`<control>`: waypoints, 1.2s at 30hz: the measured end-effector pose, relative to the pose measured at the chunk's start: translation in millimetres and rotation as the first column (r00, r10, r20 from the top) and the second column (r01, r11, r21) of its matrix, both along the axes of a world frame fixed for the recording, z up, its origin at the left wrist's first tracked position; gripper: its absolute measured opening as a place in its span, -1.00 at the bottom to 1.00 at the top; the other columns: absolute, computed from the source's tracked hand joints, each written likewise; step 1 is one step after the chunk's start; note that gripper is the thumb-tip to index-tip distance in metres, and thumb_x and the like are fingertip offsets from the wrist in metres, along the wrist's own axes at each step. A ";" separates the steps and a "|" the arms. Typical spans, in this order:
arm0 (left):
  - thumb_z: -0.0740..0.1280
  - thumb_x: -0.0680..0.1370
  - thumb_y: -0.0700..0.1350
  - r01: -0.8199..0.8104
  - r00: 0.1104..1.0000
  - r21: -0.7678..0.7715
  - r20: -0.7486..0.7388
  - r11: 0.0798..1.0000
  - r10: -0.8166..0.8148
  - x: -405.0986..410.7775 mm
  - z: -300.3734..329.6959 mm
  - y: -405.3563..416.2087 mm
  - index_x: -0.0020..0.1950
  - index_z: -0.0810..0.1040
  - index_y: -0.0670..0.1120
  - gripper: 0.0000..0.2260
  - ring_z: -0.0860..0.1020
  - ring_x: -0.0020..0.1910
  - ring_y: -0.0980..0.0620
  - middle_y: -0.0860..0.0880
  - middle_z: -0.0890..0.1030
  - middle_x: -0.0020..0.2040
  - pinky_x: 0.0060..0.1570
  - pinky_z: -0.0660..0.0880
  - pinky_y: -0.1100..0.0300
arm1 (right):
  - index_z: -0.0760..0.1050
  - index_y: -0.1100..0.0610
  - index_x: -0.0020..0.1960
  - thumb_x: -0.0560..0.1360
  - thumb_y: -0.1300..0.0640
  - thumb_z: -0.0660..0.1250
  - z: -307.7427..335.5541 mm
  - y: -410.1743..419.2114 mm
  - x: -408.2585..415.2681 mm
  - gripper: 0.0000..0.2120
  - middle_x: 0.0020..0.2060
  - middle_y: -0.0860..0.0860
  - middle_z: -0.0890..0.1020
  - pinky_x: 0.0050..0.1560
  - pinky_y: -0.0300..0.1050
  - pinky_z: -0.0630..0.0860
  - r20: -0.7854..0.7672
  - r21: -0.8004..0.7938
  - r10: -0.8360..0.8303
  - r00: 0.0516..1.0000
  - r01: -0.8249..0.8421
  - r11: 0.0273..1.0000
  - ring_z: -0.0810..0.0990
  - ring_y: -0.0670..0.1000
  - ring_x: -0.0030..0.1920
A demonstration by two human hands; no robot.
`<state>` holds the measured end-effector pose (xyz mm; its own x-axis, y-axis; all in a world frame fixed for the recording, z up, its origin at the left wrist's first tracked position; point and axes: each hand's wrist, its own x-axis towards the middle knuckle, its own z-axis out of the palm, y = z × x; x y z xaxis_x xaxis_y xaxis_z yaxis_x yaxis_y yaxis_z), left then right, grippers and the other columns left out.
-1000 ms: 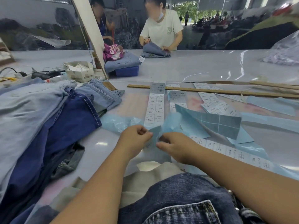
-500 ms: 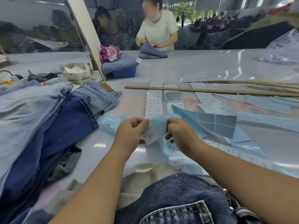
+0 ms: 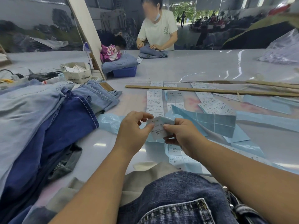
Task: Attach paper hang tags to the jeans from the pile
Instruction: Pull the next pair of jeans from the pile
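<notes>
A small white label (image 3: 156,127), printed "1103#" and "S", is held up above the tabletop (image 3: 210,70) between both hands. It is pinched at its left edge by the thumb and forefinger of the left hand (image 3: 134,128) and at its right edge by those of the right hand (image 3: 181,135); the fingers of both hands are narrowly closed on it, and pale blue backing paper is caught behind it. The label's long axis runs roughly away from the wearer, its printed face turned up toward the camera. The dark jeans (image 3: 182,199) to be tagged lie directly below and nearer the body, between the two forearms, so the label must be brought down and back toward the wearer. Both hands appear equally near. The pile of jeans (image 3: 40,118) lies well apart to the left.
</notes>
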<state>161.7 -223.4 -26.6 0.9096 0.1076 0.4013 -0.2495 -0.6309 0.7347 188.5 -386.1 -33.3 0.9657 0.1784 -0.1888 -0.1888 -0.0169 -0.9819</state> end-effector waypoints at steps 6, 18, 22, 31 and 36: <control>0.43 0.52 -0.19 -0.042 0.997 0.227 0.074 0.973 0.026 -0.8 2.0 -6.1 0.05 0.68 -0.03 -0.86 0.45 -0.01 -0.02 0.02 0.50 -0.07 0.07 0.50 -0.04 | 0.55 0.15 -0.09 0.58 0.27 0.23 6.1 0.8 -3.7 -0.85 -0.23 0.14 0.64 -0.24 -0.08 0.55 -0.071 0.111 0.038 0.997 -0.030 0.993 0.55 0.09 -0.25; 0.45 0.43 0.18 0.048 0.996 0.242 -0.090 0.969 -0.027 -5.9 -0.8 -7.0 -0.13 0.49 0.10 -0.78 0.50 -0.04 0.07 0.15 0.59 -0.11 0.10 0.35 0.02 | 0.60 0.18 -0.04 0.52 0.41 0.27 3.9 1.3 -3.0 -0.80 -0.24 0.09 0.69 -0.13 -0.04 0.57 -0.041 0.126 0.087 0.995 -0.081 0.989 0.64 0.06 -0.24; 0.41 0.46 0.17 0.010 0.998 0.286 -0.066 0.958 0.009 -4.8 -2.1 -8.2 -0.12 0.48 0.11 -0.80 0.51 -0.07 0.10 0.17 0.59 -0.12 0.01 0.16 0.13 | 0.60 0.21 0.06 0.53 0.38 0.30 2.6 0.6 -2.0 -0.82 -0.18 0.12 0.70 -0.08 -0.02 0.60 -0.029 0.121 0.090 0.996 -0.086 0.989 0.66 0.09 -0.18; 0.38 0.48 0.07 -0.046 0.992 0.253 -0.099 0.966 0.073 -1.0 -5.2 -6.0 -0.23 0.46 0.10 -0.85 0.50 -0.21 0.20 0.18 0.56 -0.30 0.07 0.20 0.12 | 0.59 0.20 0.00 0.46 0.45 0.37 -0.9 -0.3 -1.9 -0.79 -0.23 0.09 0.66 -0.21 -0.11 0.56 0.003 0.022 0.089 0.996 -0.089 0.996 0.62 0.01 -0.30; 0.41 0.48 0.13 -0.006 0.985 0.201 -0.168 0.979 0.041 -2.5 -4.2 -6.5 -0.33 0.45 0.08 -0.74 0.50 -0.27 0.15 0.15 0.54 -0.36 0.11 0.39 0.00 | 0.60 0.20 0.06 0.47 0.44 0.36 -0.8 0.2 -2.7 -0.76 -0.16 0.11 0.68 -0.18 -0.11 0.57 -0.004 0.031 0.109 0.994 -0.109 0.994 0.64 0.03 -0.24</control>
